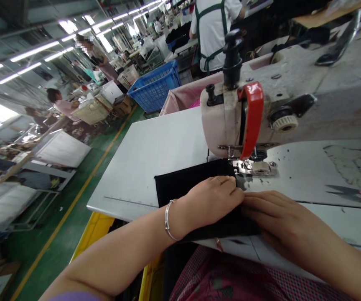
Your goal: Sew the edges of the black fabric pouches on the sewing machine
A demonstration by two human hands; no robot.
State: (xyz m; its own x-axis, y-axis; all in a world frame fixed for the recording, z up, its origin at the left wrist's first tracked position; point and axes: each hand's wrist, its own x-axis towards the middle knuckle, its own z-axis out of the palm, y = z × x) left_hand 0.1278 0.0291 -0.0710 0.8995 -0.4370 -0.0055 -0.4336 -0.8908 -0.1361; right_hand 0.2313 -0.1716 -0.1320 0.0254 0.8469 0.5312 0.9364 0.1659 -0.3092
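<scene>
A piece of black fabric [186, 182] lies on the sewing machine table, its far right edge close to the presser foot [252, 167]. My left hand [212, 200], with a ring and a silver bangle, rests on it with curled fingers gripping the cloth. Beside it, my right hand [277, 217] holds the fabric's near right part, thumb underneath and fingers pressed together; its fingertips are partly hidden. The two hands meet just in front of the sewing machine [221, 113], which carries a red guard [252, 117].
Pink-handled scissors [360, 194] lie at the right on the white table [143, 146]. Beyond the table stand a blue crate [155, 85] and a pink-lined bin [183, 94]. Below its left edge is a yellow container [94, 230]. Several people work farther back.
</scene>
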